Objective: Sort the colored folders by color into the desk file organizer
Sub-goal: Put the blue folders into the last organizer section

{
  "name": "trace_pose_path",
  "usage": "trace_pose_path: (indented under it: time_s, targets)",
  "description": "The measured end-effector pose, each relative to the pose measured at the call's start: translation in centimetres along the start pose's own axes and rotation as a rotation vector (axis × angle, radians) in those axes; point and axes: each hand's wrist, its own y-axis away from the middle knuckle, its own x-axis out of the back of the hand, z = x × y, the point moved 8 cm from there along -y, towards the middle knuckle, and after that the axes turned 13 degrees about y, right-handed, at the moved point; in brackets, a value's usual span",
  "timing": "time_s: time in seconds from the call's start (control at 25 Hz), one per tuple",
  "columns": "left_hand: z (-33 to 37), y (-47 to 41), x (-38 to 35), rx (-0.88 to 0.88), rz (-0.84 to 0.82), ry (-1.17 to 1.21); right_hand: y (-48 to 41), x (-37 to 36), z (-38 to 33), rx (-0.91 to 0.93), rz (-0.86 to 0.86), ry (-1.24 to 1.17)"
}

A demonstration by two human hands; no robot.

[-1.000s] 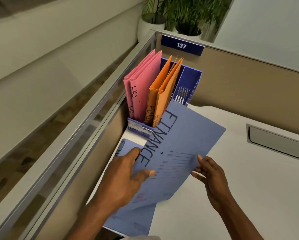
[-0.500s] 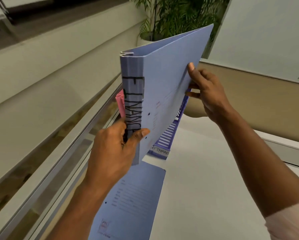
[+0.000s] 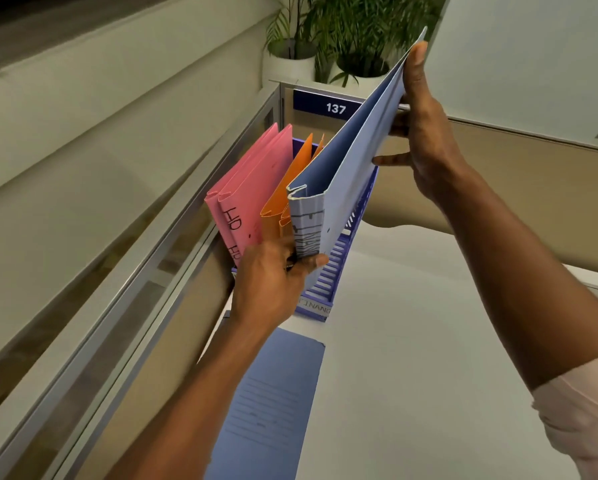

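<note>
A blue folder [image 3: 353,174] marked FINANCE stands on edge in the rightmost slot of the blue desk file organizer [image 3: 328,275]. My left hand [image 3: 273,282] grips its spine near the bottom. Up at the folder's top corner, my right hand [image 3: 419,133] pinches the cover. Two pink folders [image 3: 252,192] fill the left slot and two orange folders [image 3: 290,188] the middle one. A second blue folder [image 3: 273,403] lies flat on the white desk [image 3: 412,358], in front of the organizer.
The organizer sits in the desk's far left corner against a glass and beige partition [image 3: 124,278]. A blue plate reading 137 [image 3: 328,107] hangs behind it, with potted plants [image 3: 346,39] beyond. A beige wall panel [image 3: 533,188] runs along the right.
The blue folder has gone from lying open over the desk to upright, then down into the organizer's right slot. Both hands moved forward with it.
</note>
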Motion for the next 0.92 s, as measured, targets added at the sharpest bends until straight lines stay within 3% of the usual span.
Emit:
trace_pose_path:
  time_s: [0.36,0.6,0.92]
  targets:
    - [-2.8,-1.6,-3.0,-0.036,0.077,-0.153,-2.1,-1.7,5.4,-0.101,-0.033,-0.079]
    - [-2.9,-2.5,-3.8,-0.060,0.067,-0.190,-2.2,-1.8,3.7,-0.050,0.000,-0.044]
    - [-3.2,-2.7,-4.7,-0.081,0.096,-0.199,-1.9,-2.1,5.3,-0.161,-0.017,-0.099]
